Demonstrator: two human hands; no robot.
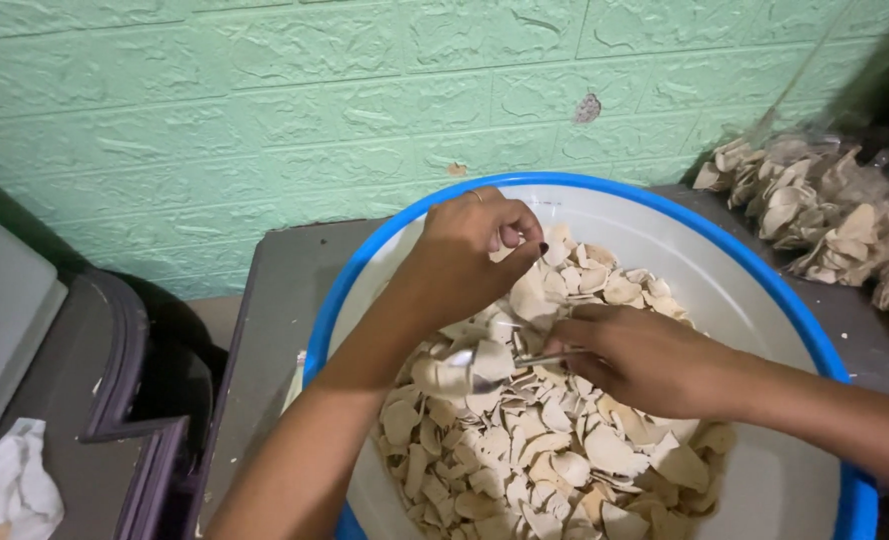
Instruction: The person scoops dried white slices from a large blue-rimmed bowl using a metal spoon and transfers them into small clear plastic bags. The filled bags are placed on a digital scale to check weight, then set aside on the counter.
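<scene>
A large white basin with a blue rim point(665, 215) stands on a grey table and holds several pale, curled chips point(535, 450). My left hand point(470, 255) hovers over the pile with its fingers pinched on one chip point(530, 295); a ring shows on one finger. My right hand point(645, 360) rests on the chips and grips the handle of a metal spoon point(485, 375), whose bowl carries a few chips and points left.
A clear plastic bag of the same chips point(825, 210) lies at the back right of the grey table point(275, 300). A green textured wall point(295, 110) is behind. A dark cabinet point(115, 400) and a crumpled white cloth point(10, 485) are at the left.
</scene>
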